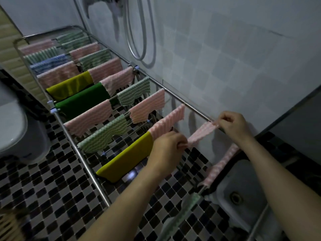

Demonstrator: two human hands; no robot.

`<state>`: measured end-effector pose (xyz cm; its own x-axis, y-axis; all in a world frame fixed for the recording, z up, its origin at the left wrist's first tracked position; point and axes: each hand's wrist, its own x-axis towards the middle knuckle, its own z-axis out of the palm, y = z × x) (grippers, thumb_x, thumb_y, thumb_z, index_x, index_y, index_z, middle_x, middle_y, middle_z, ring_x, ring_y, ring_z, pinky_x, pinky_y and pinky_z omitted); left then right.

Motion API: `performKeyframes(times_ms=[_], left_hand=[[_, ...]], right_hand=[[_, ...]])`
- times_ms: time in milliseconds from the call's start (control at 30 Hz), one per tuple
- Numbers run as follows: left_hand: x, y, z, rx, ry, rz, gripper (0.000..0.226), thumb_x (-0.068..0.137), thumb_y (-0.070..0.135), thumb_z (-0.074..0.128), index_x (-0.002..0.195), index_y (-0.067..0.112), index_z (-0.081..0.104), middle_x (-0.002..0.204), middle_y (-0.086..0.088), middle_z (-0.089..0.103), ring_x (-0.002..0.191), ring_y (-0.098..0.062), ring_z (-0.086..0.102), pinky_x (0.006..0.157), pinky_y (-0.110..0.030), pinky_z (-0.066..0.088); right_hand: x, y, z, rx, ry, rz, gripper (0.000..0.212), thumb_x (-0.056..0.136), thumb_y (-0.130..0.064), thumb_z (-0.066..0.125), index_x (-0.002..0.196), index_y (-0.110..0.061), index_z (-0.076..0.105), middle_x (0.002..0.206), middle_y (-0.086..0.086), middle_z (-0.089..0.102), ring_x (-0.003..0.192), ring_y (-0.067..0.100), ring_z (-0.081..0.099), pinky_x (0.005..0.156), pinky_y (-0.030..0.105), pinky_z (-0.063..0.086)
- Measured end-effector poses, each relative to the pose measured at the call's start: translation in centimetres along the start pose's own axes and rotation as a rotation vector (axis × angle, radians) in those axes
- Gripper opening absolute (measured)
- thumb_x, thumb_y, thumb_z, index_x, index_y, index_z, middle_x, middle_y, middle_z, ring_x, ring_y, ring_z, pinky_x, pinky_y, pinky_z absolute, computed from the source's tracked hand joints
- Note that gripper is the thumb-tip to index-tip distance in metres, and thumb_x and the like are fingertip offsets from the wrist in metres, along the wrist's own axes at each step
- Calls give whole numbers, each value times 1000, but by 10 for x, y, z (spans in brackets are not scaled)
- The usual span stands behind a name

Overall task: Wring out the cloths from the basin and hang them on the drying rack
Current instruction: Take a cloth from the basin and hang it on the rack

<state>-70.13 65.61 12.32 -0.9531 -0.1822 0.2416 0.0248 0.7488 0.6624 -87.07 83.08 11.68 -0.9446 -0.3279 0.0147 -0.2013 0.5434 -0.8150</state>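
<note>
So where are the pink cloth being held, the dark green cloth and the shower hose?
pink cloth [202,134], head view, stretched middle.
dark green cloth [81,100], head view, top fold.
shower hose [138,58], head view, hanging loop.

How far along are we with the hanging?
Most of the rack already carries hung cloths. The left hand and right hand stretch a pink cloth at the near end. Another pink strip and a green cloth beside the sink may still need hanging.

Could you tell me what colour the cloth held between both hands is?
Pink-and-white wavy striped cloth, head view.
</note>
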Motion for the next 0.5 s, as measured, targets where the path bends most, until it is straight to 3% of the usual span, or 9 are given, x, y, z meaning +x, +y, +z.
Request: performKeyframes(times_ms=[67,133,233,367,500], left_hand=[[-11,2,12,17,-72,68,12,84,9,70,95,13,73,99,-2,69,88,-17,63,77,-31,56],[-18,3,26,35,-131,120,15,81,6,71,95,12,74,99,-3,69,90,-20,64,78,-29,54],[-23,-2,40,74,-248,171,20,81,2,68,97,13,75,98,-4,72,89,-20,66,79,-30,55],[-25,-3,43,84,-459,117,23,90,3,56,104,15,70,101,0,69,93,-19,65,73,-21,46],[-23,-10,32,91,-152,-50,18,92,13,60,103,16,74,102,2,71,90,-14,64,79,-26,52]], right_hand=[[-7,10,-4,-64,-22,15,28,60,-40,54,57,-13,58,65,13,68,74,30,67,68,36,48],[-13,18,-6,-153,-55,24,21,71,-28,60,54,-16,58,73,18,70,76,31,66,68,32,48],[-16,25,-4,-252,-116,9,18,79,-7,62,61,-9,64,67,16,66,67,22,58,63,28,42],[-16,18,3,-370,-134,-41,7,78,-10,63,77,-12,70,75,8,68,73,24,61,68,28,45],[-10,15,18,-473,-26,-36,13,86,-20,60,90,-14,71,88,10,71,84,30,64,73,33,51]])
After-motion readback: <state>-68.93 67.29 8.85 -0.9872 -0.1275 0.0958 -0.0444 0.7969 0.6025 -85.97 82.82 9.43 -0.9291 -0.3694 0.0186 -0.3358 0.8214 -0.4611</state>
